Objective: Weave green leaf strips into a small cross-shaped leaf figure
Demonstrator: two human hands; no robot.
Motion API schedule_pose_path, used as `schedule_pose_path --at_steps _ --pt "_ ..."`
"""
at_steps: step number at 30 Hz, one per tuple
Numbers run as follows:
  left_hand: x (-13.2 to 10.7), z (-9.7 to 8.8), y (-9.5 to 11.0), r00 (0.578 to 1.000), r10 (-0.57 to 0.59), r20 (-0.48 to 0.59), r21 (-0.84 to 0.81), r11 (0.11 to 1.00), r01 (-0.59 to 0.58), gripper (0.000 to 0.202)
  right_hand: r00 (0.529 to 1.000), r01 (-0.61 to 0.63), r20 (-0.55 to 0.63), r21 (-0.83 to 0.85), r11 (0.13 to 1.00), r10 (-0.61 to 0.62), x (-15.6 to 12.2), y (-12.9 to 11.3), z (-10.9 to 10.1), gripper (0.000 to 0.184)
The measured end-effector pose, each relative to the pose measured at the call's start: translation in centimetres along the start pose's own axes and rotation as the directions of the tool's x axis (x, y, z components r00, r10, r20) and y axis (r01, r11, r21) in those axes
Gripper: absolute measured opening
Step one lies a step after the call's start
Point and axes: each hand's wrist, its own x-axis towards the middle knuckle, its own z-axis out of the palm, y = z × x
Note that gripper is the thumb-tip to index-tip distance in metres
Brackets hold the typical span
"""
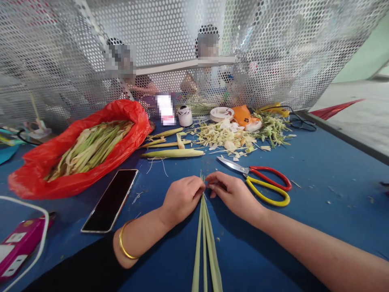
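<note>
The fingers [198,187] of the left hand [182,198] are curled shut around the far end of a bundle of long green leaf strips [206,243]. The fingers of the right hand [234,194] pinch closed on the same end from the other side, so both hands meet at the tips, equally near. From that grip the strips lie flat on the blue surface [319,162], their long axis running straight back toward the person, between the two forearms. A gold bangle [124,245] sits on the left wrist. Just right of the strips' held end lie scissors [258,180] with red and yellow handles, blades pointing left. Left of the strips a dark phone [111,199] lies face up, and beyond it a red bag [39,170] full of more leaves. Beyond the strips' far end lie a pale stalk [173,153] and a heap of trimmings [227,138], backed by a perforated metal screen [273,48] with other people behind it
</note>
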Motion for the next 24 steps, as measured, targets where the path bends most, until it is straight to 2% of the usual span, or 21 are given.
schedule_pose_path --at_steps 2,6,14,21,24 --pt "0.0 0.0 0.0 0.999 0.038 -0.021 -0.047 0.998 -0.039 0.015 1.000 0.001 -0.028 0.051 0.999 0.000 0.3 0.2 0.0 0.014" --pt "0.0 0.0 0.2 0.997 0.047 -0.058 -0.092 0.994 -0.052 0.017 1.000 -0.009 0.010 0.110 0.994 0.008 0.6 0.5 -0.2 0.013" --pt "0.1 -0.3 0.3 0.996 -0.004 -0.085 -0.091 0.996 -0.003 0.013 1.000 0.015 -0.011 0.030 0.999 -0.014 0.6 0.5 -0.5 0.009" --pt "0.3 -0.3 0.3 0.996 -0.069 -0.057 -0.170 0.984 0.059 0.014 0.999 -0.044 0.016 0.031 0.999 0.044 0.7 0.6 -0.8 0.009" --pt "0.5 -0.6 0.3 0.992 -0.122 -0.029 -0.215 0.970 0.113 0.013 0.999 -0.012 0.043 -0.060 0.998 0.015 0.6 0.4 -1.2 0.014"
